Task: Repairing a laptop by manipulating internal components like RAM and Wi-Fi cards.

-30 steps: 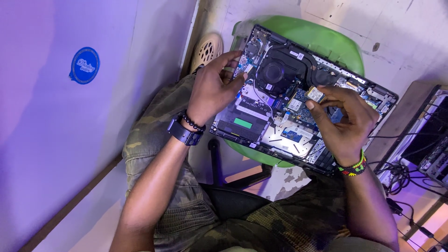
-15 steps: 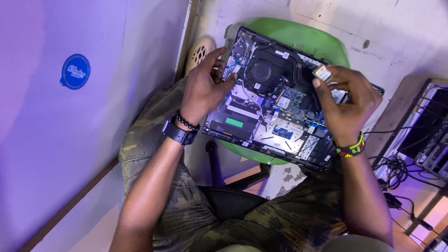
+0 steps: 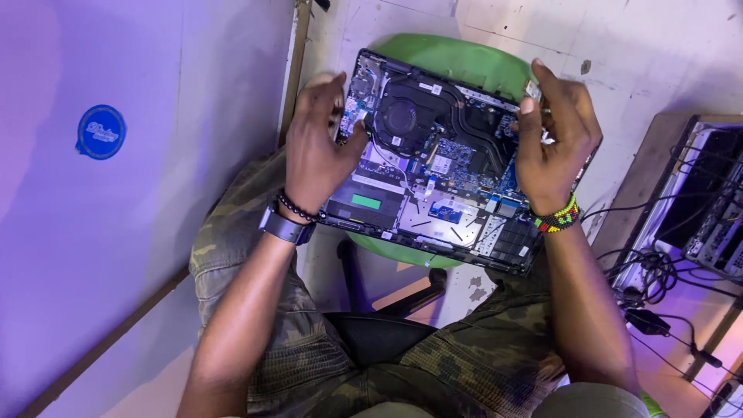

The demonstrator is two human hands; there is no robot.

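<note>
- Right hand (image 3: 553,139): fingers curled together, thumb and forefinger pinched on a small pale part (image 3: 532,90) at the far right corner of the laptop (image 3: 433,166). What the part is, can't tell; too small.
- Left hand (image 3: 317,151): clamped on the laptop's left edge, thumb lying over the inside near the fan (image 3: 400,118), fingers wrapped round the outer rim.
- Laptop: bottom cover off, innards up. Fan far-left of centre w/ dark heat pipes running right, blue circuit board (image 3: 458,159) in the middle, silvery plate nearer the person, small green label (image 3: 366,201) at near-left.
- Laptop lies tilted on a green stool (image 3: 464,62), overhanging the seat on both sides, just in front of the person's knees.
- Wrists: left has a dark watch (image 3: 286,227) + a dark bead bracelet; right has a bead bracelet (image 3: 557,218) in green, red, yellow.
- Person sits, camouflage trousers (image 3: 464,364).
- Left: pale wall w/ a round blue sticker (image 3: 101,131).
- Right: wooden shelf w/ electronic boxes and a tangle of black cables (image 3: 646,271), well apart from the laptop.
</note>
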